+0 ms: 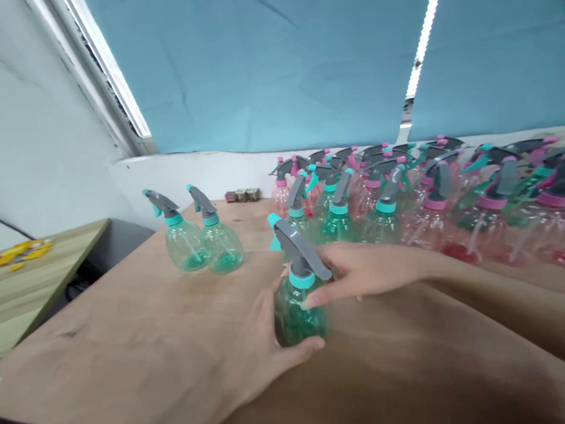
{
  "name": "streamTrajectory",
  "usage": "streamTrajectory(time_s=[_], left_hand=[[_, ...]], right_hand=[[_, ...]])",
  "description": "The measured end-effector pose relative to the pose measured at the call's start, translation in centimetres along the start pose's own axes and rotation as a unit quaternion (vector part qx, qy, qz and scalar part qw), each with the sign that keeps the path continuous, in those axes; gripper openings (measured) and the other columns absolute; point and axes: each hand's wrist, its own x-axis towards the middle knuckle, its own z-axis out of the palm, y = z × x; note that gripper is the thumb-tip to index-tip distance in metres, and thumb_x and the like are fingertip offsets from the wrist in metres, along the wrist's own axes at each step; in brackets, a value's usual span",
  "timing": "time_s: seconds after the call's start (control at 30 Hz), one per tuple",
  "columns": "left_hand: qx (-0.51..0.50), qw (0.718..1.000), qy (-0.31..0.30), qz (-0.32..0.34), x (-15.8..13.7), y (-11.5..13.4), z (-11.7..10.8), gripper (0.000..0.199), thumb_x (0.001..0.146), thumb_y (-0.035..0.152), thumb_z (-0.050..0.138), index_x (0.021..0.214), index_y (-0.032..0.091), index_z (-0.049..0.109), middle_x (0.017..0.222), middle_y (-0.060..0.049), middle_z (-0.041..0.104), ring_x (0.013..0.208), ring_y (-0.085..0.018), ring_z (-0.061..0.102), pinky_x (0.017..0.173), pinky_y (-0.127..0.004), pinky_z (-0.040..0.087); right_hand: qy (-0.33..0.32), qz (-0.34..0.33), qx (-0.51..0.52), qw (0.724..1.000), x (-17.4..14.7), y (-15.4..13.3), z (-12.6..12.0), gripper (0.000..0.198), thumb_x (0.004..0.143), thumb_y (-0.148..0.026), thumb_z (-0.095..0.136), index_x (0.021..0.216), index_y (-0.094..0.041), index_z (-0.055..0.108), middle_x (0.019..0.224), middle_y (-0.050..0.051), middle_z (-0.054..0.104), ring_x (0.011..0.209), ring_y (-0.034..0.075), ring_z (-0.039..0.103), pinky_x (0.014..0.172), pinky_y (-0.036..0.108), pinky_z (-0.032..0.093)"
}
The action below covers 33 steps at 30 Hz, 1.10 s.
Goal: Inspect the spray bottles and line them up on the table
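A green see-through spray bottle (298, 306) with a grey and turquoise trigger head stands between my two hands, just above or on the wooden table (176, 353). My left hand (265, 352) is wrapped round its lower body, thumb at the front. Up by the collar, my right hand (347, 272) grips the bottle's neck and shoulder, with some of its fingers hidden behind. Two more green spray bottles (223, 247) stand together on the left part of the table. Close behind my right hand are several upright green bottles (339, 223).
Rows of pink spray bottles (437, 231) mixed with green ones fill the table's right and back. Small blocks (248, 195) sit by the wall. At left, a lower wooden table (36, 280) carries yellow pieces (22, 253). A blue curtain (269, 61) hangs behind.
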Motion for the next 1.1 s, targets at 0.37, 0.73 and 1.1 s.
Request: streamTrajectory(time_s=[0.37,0.73,1.1], left_hand=[[-0.137,0.988,-0.062,0.033,2.5,4.7,6.7,0.079,0.072,0.047,0.078,0.136,0.027,0.037,0.137,-0.01,0.05,0.129,-0.032,0.045,0.107,-0.053,0.038],[-0.136,0.984,-0.064,0.091,6.4,8.6,11.8,0.089,0.067,0.049,0.081,0.136,0.019,0.036,0.131,-0.016,0.05,0.125,-0.036,0.046,0.104,-0.057,0.038],[-0.067,0.985,-0.12,0.1,7.7,8.3,11.9,0.101,0.063,0.066,0.076,0.141,0.023,0.03,0.136,-0.014,0.048,0.125,-0.037,0.045,0.102,-0.056,0.039]], right_hand=[[0.188,0.085,0.003,0.979,-8.8,2.2,-0.1,0.05,0.073,-0.044,0.076,0.112,-0.024,0.053,0.103,0.003,0.062,0.088,0.022,0.06,0.069,0.032,0.048],[0.403,0.052,0.108,0.907,-11.9,4.2,1.3,0.025,0.085,-0.043,0.065,0.097,-0.025,0.054,0.077,-0.004,0.048,0.067,0.013,0.048,0.06,0.027,0.04],[0.451,0.037,0.049,0.891,-12.3,5.3,0.7,0.013,0.086,-0.022,0.052,0.095,-0.03,0.057,0.068,-0.004,0.049,0.056,0.015,0.044,0.051,0.028,0.04]])
